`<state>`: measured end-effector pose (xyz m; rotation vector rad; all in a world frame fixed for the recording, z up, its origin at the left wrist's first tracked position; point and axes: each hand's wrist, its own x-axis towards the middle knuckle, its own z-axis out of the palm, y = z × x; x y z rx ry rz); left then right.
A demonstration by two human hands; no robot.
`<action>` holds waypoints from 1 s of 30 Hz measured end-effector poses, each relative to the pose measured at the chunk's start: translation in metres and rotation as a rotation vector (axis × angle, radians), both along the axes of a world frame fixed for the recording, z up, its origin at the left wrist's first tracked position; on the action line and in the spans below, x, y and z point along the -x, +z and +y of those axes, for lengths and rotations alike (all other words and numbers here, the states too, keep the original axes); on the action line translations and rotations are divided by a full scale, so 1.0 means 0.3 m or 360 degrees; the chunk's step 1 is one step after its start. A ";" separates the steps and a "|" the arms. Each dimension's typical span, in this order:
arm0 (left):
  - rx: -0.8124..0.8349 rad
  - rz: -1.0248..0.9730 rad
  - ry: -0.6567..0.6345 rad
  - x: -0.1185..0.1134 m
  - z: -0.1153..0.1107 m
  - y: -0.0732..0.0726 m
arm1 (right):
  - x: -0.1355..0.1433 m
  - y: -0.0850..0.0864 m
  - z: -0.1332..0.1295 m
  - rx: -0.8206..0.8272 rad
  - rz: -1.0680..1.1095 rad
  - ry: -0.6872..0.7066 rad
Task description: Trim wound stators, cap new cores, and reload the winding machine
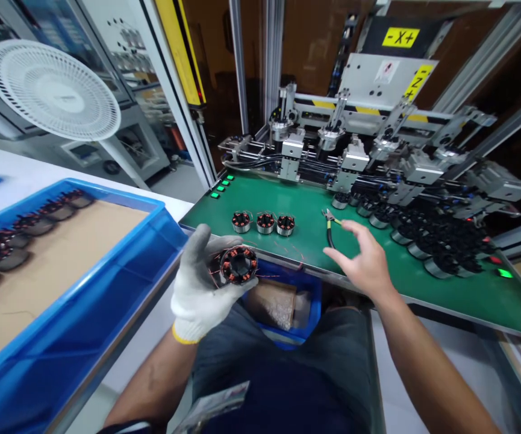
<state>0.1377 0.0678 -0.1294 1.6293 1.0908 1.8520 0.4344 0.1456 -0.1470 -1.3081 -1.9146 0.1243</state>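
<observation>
Above green table [287,208], left hand [201,283] grips stator [238,265].

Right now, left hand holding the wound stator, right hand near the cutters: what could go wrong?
1. Loose copper leads trail from the stator in the gloved left hand; they might snag or kink.
2. The bare right hand hovers by the cutters; a nick is possible.
3. Three stators sit unsecured nearby.
</observation>
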 end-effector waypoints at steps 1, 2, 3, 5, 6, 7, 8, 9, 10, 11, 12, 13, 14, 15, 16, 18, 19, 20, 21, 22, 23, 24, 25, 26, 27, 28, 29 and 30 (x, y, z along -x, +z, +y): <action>-0.0001 0.0009 0.0017 0.000 -0.003 0.001 | -0.009 -0.024 0.057 0.0155 -0.0140 -0.0137; 0.0004 0.0011 0.0026 0.001 -0.006 0.002 | -0.017 -0.046 0.106 0.0332 -0.0285 -0.0262; 0.0009 0.0005 0.0025 0.003 -0.009 0.002 | -0.024 -0.065 0.143 0.0508 -0.0418 -0.0360; 0.0011 -0.0021 -0.0008 0.011 -0.017 0.003 | -0.034 -0.091 0.184 0.0757 -0.0588 -0.0440; 0.0006 -0.0032 -0.0032 0.016 -0.021 0.003 | -0.040 -0.097 0.192 0.0807 -0.0620 -0.0428; 0.0004 -0.0038 -0.0051 0.022 -0.024 0.003 | -0.046 -0.099 0.195 0.0814 -0.0626 -0.0397; 0.0010 -0.0031 -0.0064 0.029 -0.027 0.003 | -0.055 -0.095 0.196 0.0796 -0.0616 -0.0356; 0.0023 -0.0017 -0.0066 0.035 -0.030 0.003 | -0.066 -0.088 0.196 0.0771 -0.0595 -0.0311; 0.0031 0.0005 -0.0060 0.042 -0.033 0.004 | -0.080 -0.078 0.196 0.0751 -0.0563 -0.0270; 0.0028 0.0033 -0.0052 0.047 -0.035 0.004 | -0.096 -0.066 0.195 0.0739 -0.0515 -0.0235; 0.0029 0.0055 -0.0045 0.053 -0.036 0.005 | -0.113 -0.054 0.189 0.0740 -0.0449 -0.0203; 0.0019 0.0064 -0.0038 0.057 -0.037 0.005 | -0.130 -0.042 0.174 0.0758 -0.0376 -0.0170; 0.0012 0.0061 -0.0035 0.061 -0.037 0.005 | -0.144 -0.032 0.148 0.0781 -0.0312 -0.0143; 0.0015 0.0044 -0.0030 0.064 -0.036 0.005 | -0.152 -0.025 0.108 0.0813 -0.0211 -0.0091; 0.0016 0.0025 -0.0033 0.066 -0.035 0.004 | -0.154 -0.021 0.052 0.0860 -0.0045 0.0006; 0.0003 -0.0015 -0.0047 0.066 -0.029 0.001 | -0.130 -0.022 -0.099 0.1023 0.0467 0.0318; -0.0013 -0.0029 -0.0059 0.065 -0.026 0.000 | -0.105 -0.026 -0.188 0.1156 0.0808 0.0531; -0.0016 -0.0042 -0.0067 0.062 -0.022 -0.001 | -0.072 -0.033 -0.277 0.1329 0.1043 0.0668; -0.0023 -0.0052 -0.0070 0.058 -0.018 -0.002 | -0.034 -0.041 -0.360 0.1474 0.1215 0.0761; -0.0013 -0.0056 -0.0070 0.052 -0.015 -0.003 | 0.006 -0.049 -0.433 0.1569 0.1328 0.0795; -0.0001 -0.0055 -0.0062 0.045 -0.012 -0.004 | 0.047 -0.056 -0.490 0.1643 0.1393 0.0831; -0.0004 -0.0043 -0.0062 0.038 -0.011 -0.005 | 0.083 -0.062 -0.530 0.1689 0.1446 0.0885; 0.0003 -0.0027 -0.0063 0.030 -0.010 -0.006 | 0.114 -0.066 -0.554 0.1712 0.1491 0.0958; 0.0016 -0.0017 -0.0062 0.023 -0.011 -0.006 | 0.137 -0.068 -0.562 0.1719 0.1535 0.1057; 0.0041 -0.0012 -0.0064 0.017 -0.013 -0.007 | 0.152 -0.067 -0.560 0.1709 0.1580 0.1157; 0.0061 -0.0010 -0.0066 0.013 -0.016 -0.007 | 0.159 -0.064 -0.550 0.1694 0.1612 0.1234; 0.0078 -0.0011 -0.0069 0.010 -0.019 -0.007 | 0.162 -0.059 -0.538 0.1683 0.1620 0.1284; 0.0100 -0.0014 -0.0071 0.008 -0.023 -0.007 | 0.161 -0.052 -0.525 0.1675 0.1613 0.1311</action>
